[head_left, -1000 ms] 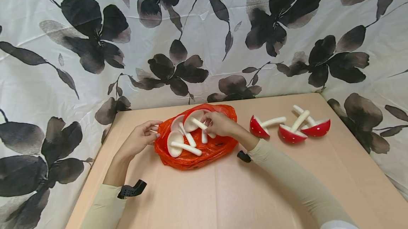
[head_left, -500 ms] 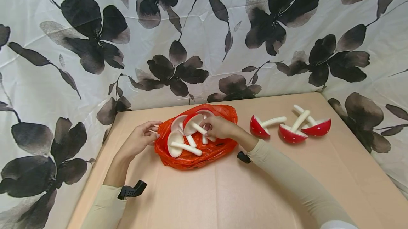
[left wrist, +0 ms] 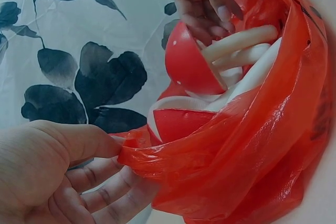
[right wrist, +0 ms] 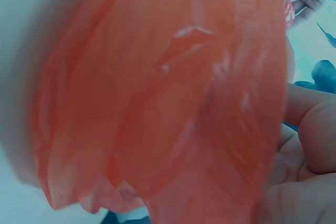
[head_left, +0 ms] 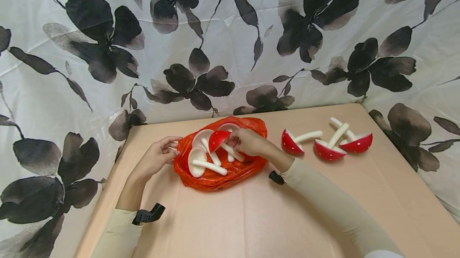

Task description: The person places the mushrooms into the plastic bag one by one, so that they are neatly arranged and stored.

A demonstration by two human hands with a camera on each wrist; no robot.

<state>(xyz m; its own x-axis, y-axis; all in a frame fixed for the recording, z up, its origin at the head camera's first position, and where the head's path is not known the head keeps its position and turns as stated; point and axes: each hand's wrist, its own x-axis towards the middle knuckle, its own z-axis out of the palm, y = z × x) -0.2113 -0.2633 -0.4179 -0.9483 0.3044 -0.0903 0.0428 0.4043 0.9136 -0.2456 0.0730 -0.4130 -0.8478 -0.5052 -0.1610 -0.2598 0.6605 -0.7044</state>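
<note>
An orange-red plastic bag [head_left: 215, 184] lies with its mouth spread, and several toy mushrooms with red caps and cream stems show inside. My left hand [head_left: 159, 157] pinches the bag's left edge between thumb and fingers, seen close in the left wrist view. Over the bag's mouth, my right hand [head_left: 246, 142] holds a toy mushroom [left wrist: 191, 61] where its stem meets the cap. That cap's red dotted top faces left, its stem slanting down to the right. Another mushroom [head_left: 196, 162] lies gills up at the bag's left. In the right wrist view the bag hides most of the fingers.
Three more toy mushrooms lie on the wooden table [head_left: 215, 226] right of the bag: one [head_left: 292, 143] alone, and two, the nearer [head_left: 330, 152] and the farther [head_left: 359, 144], with crossing stems. A floral cloth [head_left: 230, 42] hangs behind the table.
The mushroom in my right hand has turned: its pale underside faced the camera before, and now its red top shows. My left hand stays on the bag's edge.
</note>
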